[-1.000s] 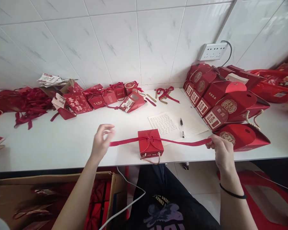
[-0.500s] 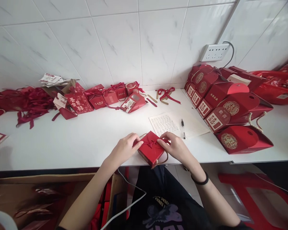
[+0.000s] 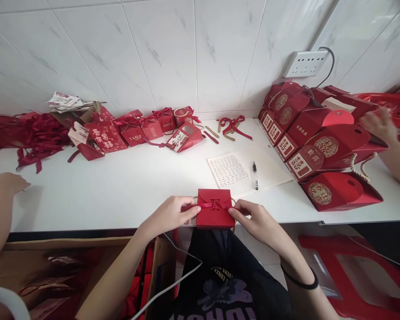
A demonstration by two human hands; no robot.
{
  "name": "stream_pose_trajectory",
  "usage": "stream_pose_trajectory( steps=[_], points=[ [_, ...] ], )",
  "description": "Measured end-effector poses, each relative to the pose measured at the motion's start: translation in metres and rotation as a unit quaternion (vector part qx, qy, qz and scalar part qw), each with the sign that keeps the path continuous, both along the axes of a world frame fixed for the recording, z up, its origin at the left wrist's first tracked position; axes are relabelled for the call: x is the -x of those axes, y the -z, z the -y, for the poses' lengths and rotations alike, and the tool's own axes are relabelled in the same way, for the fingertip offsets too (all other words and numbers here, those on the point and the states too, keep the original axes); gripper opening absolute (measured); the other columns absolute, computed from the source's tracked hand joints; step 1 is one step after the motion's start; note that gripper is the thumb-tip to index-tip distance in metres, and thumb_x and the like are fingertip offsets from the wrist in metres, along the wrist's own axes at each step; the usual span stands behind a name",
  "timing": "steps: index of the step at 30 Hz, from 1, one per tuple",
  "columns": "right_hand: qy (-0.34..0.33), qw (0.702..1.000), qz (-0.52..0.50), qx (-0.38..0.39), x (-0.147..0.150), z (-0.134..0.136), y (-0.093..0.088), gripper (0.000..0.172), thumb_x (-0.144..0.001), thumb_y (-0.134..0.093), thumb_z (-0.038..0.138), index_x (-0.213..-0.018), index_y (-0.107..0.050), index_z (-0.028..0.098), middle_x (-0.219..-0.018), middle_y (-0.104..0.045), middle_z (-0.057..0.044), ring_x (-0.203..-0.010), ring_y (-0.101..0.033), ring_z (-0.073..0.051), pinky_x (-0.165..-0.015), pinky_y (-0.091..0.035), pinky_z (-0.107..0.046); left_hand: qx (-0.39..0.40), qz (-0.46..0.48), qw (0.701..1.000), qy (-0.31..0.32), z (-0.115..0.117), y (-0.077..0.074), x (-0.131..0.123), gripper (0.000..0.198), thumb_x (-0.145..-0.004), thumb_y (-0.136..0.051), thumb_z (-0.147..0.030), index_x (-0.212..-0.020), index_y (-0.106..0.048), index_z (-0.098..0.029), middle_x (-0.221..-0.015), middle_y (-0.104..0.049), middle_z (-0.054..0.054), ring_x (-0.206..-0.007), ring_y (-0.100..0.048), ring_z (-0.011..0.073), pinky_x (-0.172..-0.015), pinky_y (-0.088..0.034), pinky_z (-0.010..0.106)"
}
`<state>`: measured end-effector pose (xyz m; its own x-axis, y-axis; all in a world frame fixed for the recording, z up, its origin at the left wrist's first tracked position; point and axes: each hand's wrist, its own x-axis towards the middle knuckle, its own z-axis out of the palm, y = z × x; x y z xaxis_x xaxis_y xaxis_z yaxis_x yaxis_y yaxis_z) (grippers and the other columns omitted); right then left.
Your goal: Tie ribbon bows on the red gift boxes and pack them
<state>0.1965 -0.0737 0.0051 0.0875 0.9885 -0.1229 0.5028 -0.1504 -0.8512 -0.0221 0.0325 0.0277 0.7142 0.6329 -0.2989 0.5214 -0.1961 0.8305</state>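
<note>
Matt red card box (image 3: 215, 215), satin ribbon (image 3: 210, 206); smooth white table (image 3: 120, 186), glossy marbled wall tiles (image 3: 153, 53)

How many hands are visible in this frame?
4. The wearer's left hand and right hand pinch the ribbon on the small red gift box at the table edge; another person's hand rests far left on it; a fourth hand reaches over the red boxes far right.

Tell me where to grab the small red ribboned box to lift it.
Take the red box by its left and right edges, coming in from each side. The ribbon knot crosses the flap face, and the left hand and right hand pinch the ribbon at those edges.
</note>
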Motion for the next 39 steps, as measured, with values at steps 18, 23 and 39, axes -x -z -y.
stream_pose_trajectory(
  steps=[18,23,39],
  points=[
    [-0.002,0.965,-0.257,0.056,-0.018,-0.011,0.021,0.040,-0.079,-0.061,0.052,-0.062,-0.048,0.018,-0.059,-0.059,0.000,-0.052,-0.055,-0.012,-0.055,-0.041,-0.025,0.182,0.137,0.974,-0.013,-0.017,0.045,0.005,0.041,-0.084,-0.049,-0.046,-0.058,-0.052,-0.014,-0.044,-0.054,-0.001,-0.041,-0.050,0.0090,-0.049,-0.042,0.022],
    [-0.032,0.971,-0.229,0.055,-0.026,-0.010,0.013,0.039,-0.081,-0.059,0.052,-0.065,-0.054,0.017,-0.061,-0.059,-0.001,-0.052,-0.052,-0.012,-0.055,-0.040,-0.025,0.126,0.110,0.986,-0.017,-0.014,0.040,0.009,0.040,-0.088,-0.044,-0.044,-0.061,-0.050,-0.016,-0.048,-0.055,-0.001,-0.048,-0.054,0.0114,-0.055,-0.043,0.023],
    [-0.075,0.975,-0.156,-0.140,0.031,-0.031,-0.012,0.022,-0.087,-0.055,0.037,-0.091,-0.071,0.023,-0.101,-0.067,-0.007,-0.096,-0.061,-0.022,-0.083,-0.049,-0.036,0.052,0.071,0.993,-0.078,0.004,0.000,0.015,0.022,-0.087,-0.046,-0.037,-0.082,-0.053,-0.017,-0.062,-0.051,-0.003,-0.057,-0.047,0.0101,-0.052,-0.037,0.021]
  ],
)
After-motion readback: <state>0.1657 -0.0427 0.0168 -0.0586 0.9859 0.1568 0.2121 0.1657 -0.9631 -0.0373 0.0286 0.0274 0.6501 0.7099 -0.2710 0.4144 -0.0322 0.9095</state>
